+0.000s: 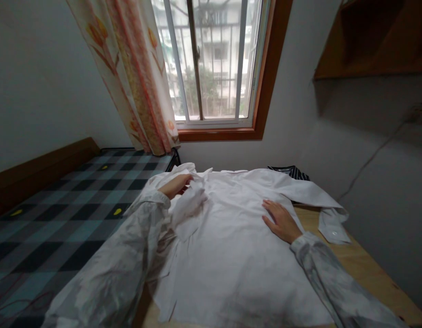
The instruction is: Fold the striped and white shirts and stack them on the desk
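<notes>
A white button-up shirt [238, 237] lies spread over a wooden table [364, 264]. Its right-hand sleeve stretches out to the side, and the buttoned cuff [335, 226] hangs near the table's right edge. At the shirt's left side, my left hand [178, 185] is closed on a bunched, raised part of the sleeve; the fingertips are partly hidden by cloth. My right hand [281, 221] rests flat on the right half of the shirt, fingers stretched out and slightly apart.
To the left is a bed [77, 200] with a checked cover. A flowered curtain [132, 82] hangs by the barred window [214, 68]. Black-and-white striped cloth [295, 172] lies behind the shirt. A cable [371, 157] runs down the right wall beneath a wooden shelf [371, 45].
</notes>
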The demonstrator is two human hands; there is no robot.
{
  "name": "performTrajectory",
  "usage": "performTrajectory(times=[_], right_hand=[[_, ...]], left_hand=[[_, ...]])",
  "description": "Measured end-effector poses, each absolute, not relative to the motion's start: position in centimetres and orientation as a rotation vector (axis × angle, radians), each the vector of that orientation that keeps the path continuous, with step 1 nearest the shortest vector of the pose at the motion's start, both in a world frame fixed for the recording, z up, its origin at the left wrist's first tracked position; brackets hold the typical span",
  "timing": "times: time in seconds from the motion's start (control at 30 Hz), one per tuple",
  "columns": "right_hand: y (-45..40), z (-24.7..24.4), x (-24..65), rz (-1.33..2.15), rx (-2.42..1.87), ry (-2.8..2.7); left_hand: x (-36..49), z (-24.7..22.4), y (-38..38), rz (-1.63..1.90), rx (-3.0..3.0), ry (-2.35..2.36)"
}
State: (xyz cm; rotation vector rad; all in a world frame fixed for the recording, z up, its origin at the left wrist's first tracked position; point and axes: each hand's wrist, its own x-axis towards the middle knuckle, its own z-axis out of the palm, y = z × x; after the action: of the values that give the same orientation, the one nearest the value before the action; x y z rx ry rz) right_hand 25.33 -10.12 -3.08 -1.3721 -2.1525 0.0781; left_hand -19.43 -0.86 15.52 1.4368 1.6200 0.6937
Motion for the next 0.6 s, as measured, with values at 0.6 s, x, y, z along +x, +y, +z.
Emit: performTrajectory(times=[0.6], right_hand=[[1.3,-0.3,11.5,0.993,-1.581,-1.590]], left_hand=[[-16.8,5.0,-0.2,0.832,1.902,1.884]])
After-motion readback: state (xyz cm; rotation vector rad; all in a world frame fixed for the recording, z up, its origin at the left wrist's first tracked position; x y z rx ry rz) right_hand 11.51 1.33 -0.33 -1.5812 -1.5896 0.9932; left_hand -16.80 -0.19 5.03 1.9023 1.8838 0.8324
